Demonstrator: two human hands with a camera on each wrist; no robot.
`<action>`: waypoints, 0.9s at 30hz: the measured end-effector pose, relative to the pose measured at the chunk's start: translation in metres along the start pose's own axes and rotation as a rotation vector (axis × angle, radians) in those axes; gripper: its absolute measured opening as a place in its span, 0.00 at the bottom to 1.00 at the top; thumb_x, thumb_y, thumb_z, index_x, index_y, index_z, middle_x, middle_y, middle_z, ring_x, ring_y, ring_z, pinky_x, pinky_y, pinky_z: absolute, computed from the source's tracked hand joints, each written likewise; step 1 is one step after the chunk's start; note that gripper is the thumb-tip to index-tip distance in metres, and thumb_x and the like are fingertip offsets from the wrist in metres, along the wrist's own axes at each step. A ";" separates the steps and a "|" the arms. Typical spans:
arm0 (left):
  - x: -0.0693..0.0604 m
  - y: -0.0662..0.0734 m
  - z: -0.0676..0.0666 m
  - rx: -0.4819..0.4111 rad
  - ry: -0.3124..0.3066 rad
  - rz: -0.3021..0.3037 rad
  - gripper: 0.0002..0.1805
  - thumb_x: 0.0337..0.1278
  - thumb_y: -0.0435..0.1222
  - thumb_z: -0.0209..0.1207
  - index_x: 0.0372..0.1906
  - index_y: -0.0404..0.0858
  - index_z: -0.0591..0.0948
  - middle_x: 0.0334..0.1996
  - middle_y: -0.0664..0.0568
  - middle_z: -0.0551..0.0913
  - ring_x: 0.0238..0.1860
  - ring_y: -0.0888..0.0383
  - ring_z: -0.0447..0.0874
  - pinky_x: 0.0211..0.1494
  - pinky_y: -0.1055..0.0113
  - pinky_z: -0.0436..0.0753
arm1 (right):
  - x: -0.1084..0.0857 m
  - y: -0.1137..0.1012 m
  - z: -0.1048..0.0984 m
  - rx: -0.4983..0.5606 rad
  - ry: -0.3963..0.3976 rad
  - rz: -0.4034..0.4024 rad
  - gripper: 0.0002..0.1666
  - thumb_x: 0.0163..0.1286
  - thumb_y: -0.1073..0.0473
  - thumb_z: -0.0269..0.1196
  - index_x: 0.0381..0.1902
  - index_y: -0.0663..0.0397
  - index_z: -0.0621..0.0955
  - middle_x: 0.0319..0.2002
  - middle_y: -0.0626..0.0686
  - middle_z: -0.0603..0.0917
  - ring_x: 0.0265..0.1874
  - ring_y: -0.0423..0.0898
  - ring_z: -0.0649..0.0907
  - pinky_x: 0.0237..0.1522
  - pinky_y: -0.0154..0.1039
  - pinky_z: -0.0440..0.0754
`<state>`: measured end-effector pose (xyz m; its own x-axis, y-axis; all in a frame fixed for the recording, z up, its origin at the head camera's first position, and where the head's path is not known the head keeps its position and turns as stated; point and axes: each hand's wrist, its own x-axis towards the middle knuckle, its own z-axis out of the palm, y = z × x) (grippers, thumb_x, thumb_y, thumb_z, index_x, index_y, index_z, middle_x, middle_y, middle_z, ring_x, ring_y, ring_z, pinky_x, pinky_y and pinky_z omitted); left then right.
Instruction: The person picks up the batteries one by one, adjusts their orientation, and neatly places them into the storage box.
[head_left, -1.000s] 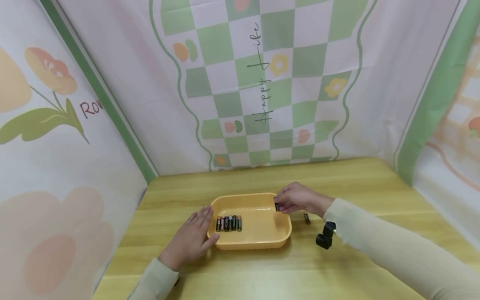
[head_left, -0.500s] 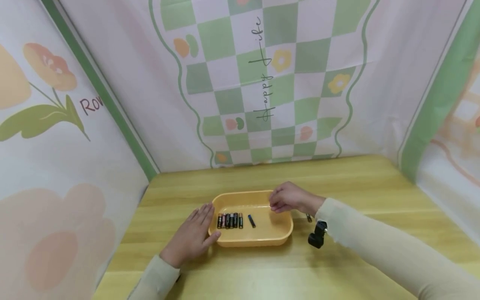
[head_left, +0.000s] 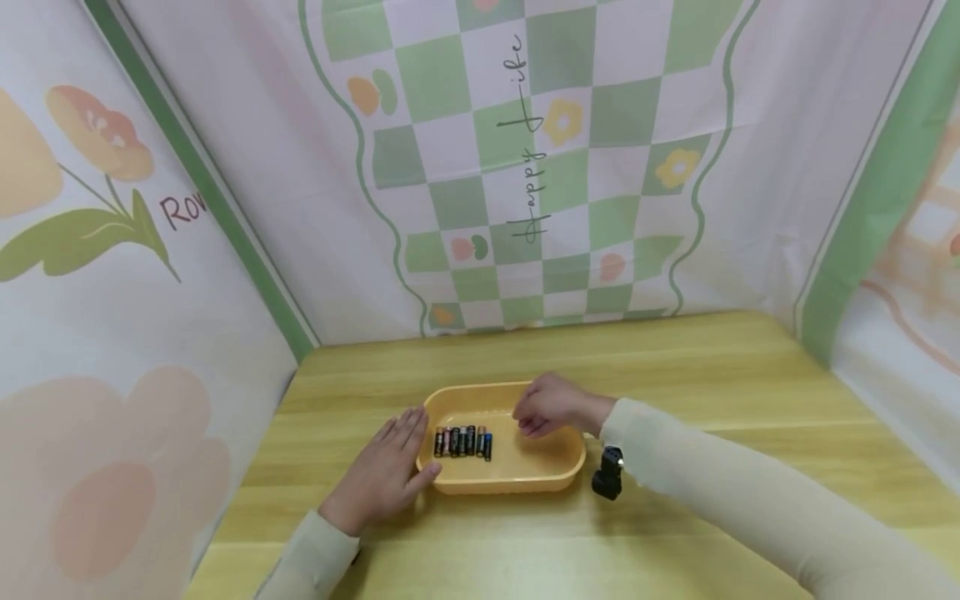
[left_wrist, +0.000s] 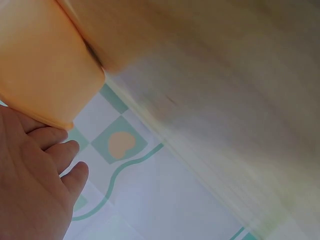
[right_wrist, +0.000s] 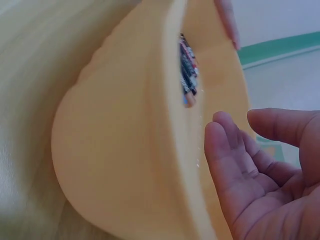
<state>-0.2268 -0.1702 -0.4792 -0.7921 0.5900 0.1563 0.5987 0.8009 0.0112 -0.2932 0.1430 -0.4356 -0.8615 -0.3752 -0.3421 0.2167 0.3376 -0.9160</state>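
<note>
Several cylindrical batteries [head_left: 460, 442] lie side by side in a row at the left of a yellow tray [head_left: 510, 486]. At the row's right end is a thinner battery with a blue end [head_left: 488, 447], set slightly nearer the front. My left hand [head_left: 381, 475] rests on the tray's left rim with fingers extended; the left wrist view shows its fingers against the tray wall [left_wrist: 45, 65]. Over the tray's right side hovers my right hand [head_left: 555, 406]. In the right wrist view its thumb and loosely bent fingers stand apart, with nothing between them.
The tray stands on a wood-grain table [head_left: 465, 542]. A patterned cloth [head_left: 555, 208] hangs behind it, with more printed cloth at both sides. A black wrist camera [head_left: 609, 473] hangs below the right sleeve.
My right hand let go of the blue-ended battery, which rolled left from the tray's middle to the row. The hand moved left over the tray; its sleeve now hides the battery on the table.
</note>
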 end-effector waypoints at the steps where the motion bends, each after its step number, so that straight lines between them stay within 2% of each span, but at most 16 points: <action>1: 0.000 0.000 0.000 -0.001 0.000 0.001 0.43 0.72 0.60 0.36 0.75 0.30 0.53 0.76 0.40 0.49 0.75 0.46 0.47 0.74 0.51 0.50 | 0.001 -0.001 0.003 -0.016 -0.004 0.005 0.10 0.64 0.70 0.62 0.41 0.75 0.80 0.34 0.69 0.83 0.30 0.57 0.86 0.38 0.49 0.86; 7: 0.003 0.000 -0.004 -0.004 -0.008 -0.006 0.42 0.72 0.59 0.39 0.75 0.31 0.52 0.76 0.41 0.48 0.75 0.46 0.46 0.74 0.50 0.50 | 0.009 0.000 0.019 -0.091 -0.032 0.007 0.10 0.64 0.67 0.64 0.36 0.74 0.80 0.32 0.67 0.84 0.29 0.57 0.86 0.34 0.47 0.87; 12: 0.004 -0.001 -0.004 -0.002 -0.006 -0.006 0.43 0.72 0.59 0.39 0.75 0.31 0.52 0.76 0.41 0.49 0.75 0.47 0.45 0.74 0.51 0.50 | 0.019 0.002 0.033 -0.080 -0.062 0.004 0.10 0.64 0.68 0.63 0.31 0.75 0.80 0.28 0.67 0.84 0.25 0.56 0.86 0.31 0.46 0.87; 19: 0.002 -0.002 -0.002 -0.002 -0.010 -0.004 0.43 0.72 0.61 0.36 0.75 0.31 0.52 0.76 0.42 0.48 0.75 0.47 0.46 0.74 0.51 0.50 | 0.029 0.012 0.048 -0.228 -0.019 0.034 0.10 0.62 0.66 0.64 0.23 0.69 0.82 0.22 0.61 0.84 0.18 0.51 0.84 0.24 0.42 0.85; 27: 0.000 0.000 -0.002 -0.007 -0.029 -0.009 0.44 0.72 0.61 0.36 0.75 0.31 0.51 0.76 0.42 0.47 0.75 0.48 0.45 0.75 0.53 0.48 | 0.032 0.015 0.055 -0.281 0.037 0.066 0.09 0.61 0.67 0.66 0.22 0.67 0.82 0.20 0.59 0.84 0.17 0.49 0.84 0.23 0.41 0.85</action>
<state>-0.2266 -0.1709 -0.4772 -0.8007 0.5853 0.1278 0.5920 0.8057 0.0190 -0.2919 0.0882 -0.4715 -0.8673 -0.3144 -0.3859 0.1413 0.5879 -0.7965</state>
